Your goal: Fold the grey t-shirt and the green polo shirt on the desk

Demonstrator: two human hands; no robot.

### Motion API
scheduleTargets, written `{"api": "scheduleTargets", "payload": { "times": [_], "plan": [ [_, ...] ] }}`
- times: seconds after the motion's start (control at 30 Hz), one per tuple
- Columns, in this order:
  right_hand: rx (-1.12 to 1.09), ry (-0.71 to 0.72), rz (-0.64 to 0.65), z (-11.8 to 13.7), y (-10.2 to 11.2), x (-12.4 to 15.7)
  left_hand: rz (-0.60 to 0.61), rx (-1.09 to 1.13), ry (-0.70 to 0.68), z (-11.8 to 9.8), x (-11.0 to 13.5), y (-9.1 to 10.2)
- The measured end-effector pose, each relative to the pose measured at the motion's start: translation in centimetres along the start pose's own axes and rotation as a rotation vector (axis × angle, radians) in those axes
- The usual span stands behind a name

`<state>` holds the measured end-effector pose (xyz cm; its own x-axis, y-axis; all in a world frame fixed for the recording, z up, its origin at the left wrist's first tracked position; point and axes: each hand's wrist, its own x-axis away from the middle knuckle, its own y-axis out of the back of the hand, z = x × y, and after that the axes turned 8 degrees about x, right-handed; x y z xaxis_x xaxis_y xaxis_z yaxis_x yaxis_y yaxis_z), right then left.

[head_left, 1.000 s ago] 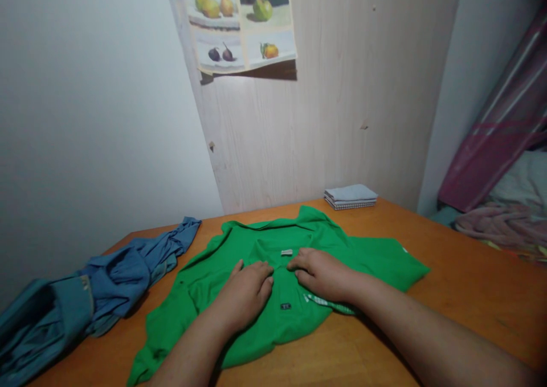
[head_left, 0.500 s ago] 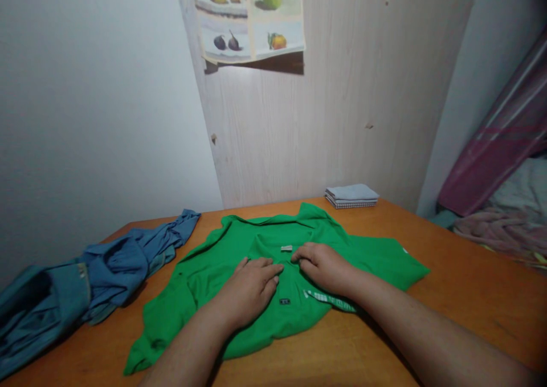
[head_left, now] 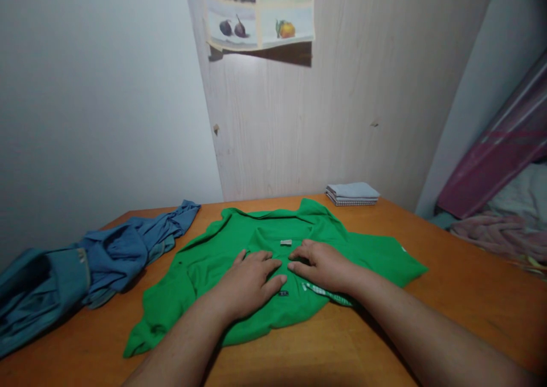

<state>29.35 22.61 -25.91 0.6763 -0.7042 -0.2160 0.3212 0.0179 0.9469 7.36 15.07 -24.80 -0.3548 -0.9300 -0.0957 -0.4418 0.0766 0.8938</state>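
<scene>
A green polo-like shirt point(head_left: 376, 253) lies spread and somewhat rumpled on the table. Near its collar opening a small white label point(head_left: 286, 242) shows, and lower down sits a small dark tag point(head_left: 283, 293). My left hand point(head_left: 250, 284) rests on the cloth left of the collar front, fingers stretched and thumb apart. On the other side of the front, my right hand point(head_left: 322, 264) touches the fabric with its fingers slightly bent and the thumb held away from them. White lettering point(head_left: 318, 290) peeks out under my right wrist. Neither hand grips the cloth.
Crumpled blue clothing point(head_left: 115, 256) lies along the left of the orange-brown table point(head_left: 325, 353). A folded grey cloth stack point(head_left: 352, 193) sits at the back edge by the wall. Pink bedding or fabric point(head_left: 491, 233) is beyond the right edge. A fruit poster point(head_left: 260, 22) hangs above.
My left thumb has spread outward, toward the dark tag. My right fingers and thumb have parted from a pinch at the collar front. The view has shifted slightly.
</scene>
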Motion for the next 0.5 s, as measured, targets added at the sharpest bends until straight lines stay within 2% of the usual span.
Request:
{"api": "scheduleTargets", "payload": {
  "times": [0.27,0.5],
  "plan": [
    [-0.048,-0.018,0.018,-0.51,-0.27,-0.08,0.016,-0.021,0.024,0.12,0.08,-0.17],
    [-0.041,0.009,0.020,-0.61,-0.25,-0.15,-0.040,-0.011,0.013,-0.47,0.04,0.45]
  ]
}}
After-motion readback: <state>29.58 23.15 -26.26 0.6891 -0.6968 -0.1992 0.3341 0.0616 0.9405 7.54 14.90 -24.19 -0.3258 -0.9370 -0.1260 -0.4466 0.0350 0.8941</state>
